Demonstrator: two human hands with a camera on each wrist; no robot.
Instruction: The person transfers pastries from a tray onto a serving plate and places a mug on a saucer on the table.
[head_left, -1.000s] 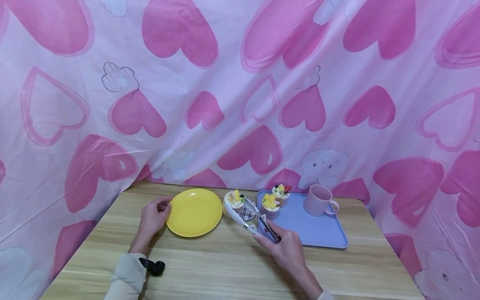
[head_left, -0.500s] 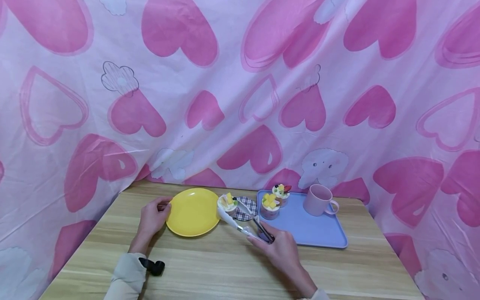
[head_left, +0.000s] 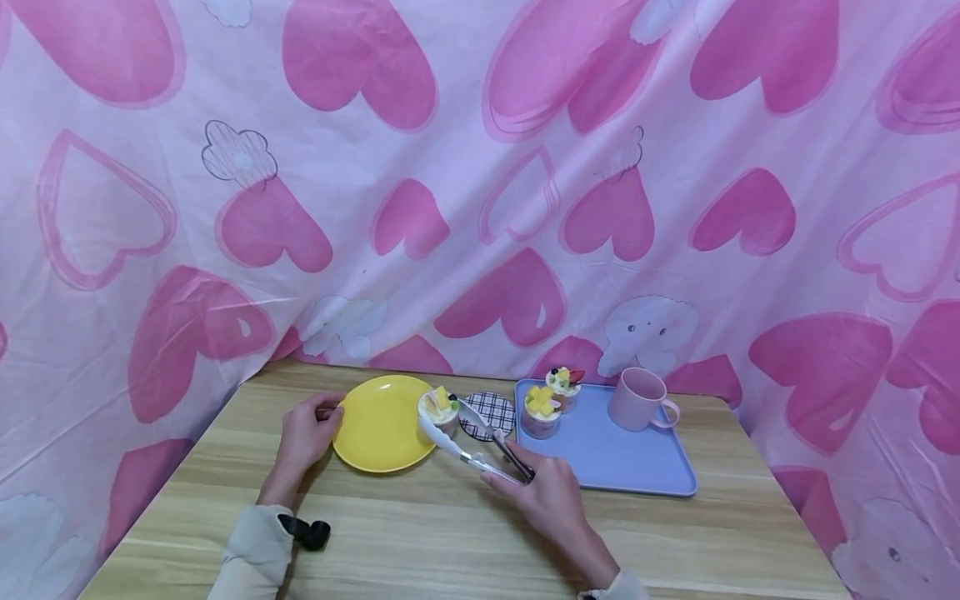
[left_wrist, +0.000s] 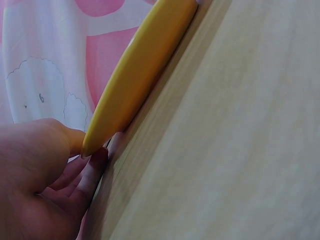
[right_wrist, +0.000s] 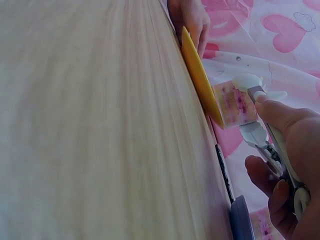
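My left hand pinches the left rim of a yellow plate; in the left wrist view the thumb lies above the rim and fingers below it. My right hand grips a pair of tongs with pale tips and dark handles. Between the tong tips a small dessert cup, topped with cream and yellow fruit cubes, is held at the plate's right edge. The right wrist view has the cup upright beside or over the rim; whether it touches the plate I cannot tell.
A round checked coaster lies right of the cup. Beyond it a blue tray carries a fruit-topped cup, a cup with strawberry and a pink mug. Behind the wooden table hangs a heart-print curtain.
The right hand has moved left with the tongs and dessert cup, from beside the coaster to the plate's right edge. More of the coaster shows. My left hand has stayed on the plate.
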